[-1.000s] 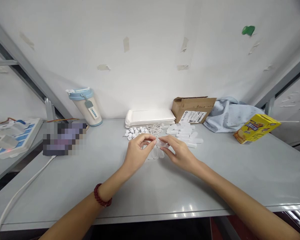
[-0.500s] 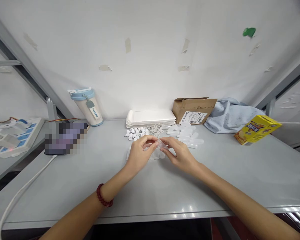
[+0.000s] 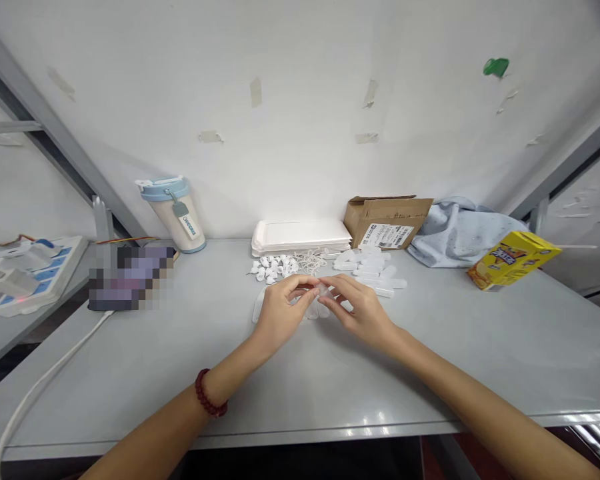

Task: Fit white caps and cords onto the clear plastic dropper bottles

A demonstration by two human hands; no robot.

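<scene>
Between my two hands is a small clear plastic tube [image 3: 325, 291], partly covered by fingers. My left hand [image 3: 283, 308] pinches its left end with thumb and fingertips. My right hand [image 3: 356, 303] closes on its other end. Under and just behind the hands lie several more clear tubes [image 3: 312, 311], partly hidden. Behind my left hand sits a cluster of small white caps [image 3: 273, 267]. Thin white loops of cord [image 3: 311, 261] are heaped beside them. Further right, behind my right hand, is a pile of translucent tubes [image 3: 373, 265].
Along the wall stand a stack of white trays [image 3: 303, 235], a cardboard box [image 3: 387, 223] and a pale blue cloth [image 3: 467, 233]. A yellow drink carton [image 3: 513, 260] with a straw is at right. At left are a tumbler [image 3: 175, 215], a phone [image 3: 130, 279] with cable and a power strip [image 3: 45, 283].
My left hand has shifted slightly downward and its fingers have drawn closer to the right hand. Both hands still hold the clear tube. Nothing else has visibly moved on the table.
</scene>
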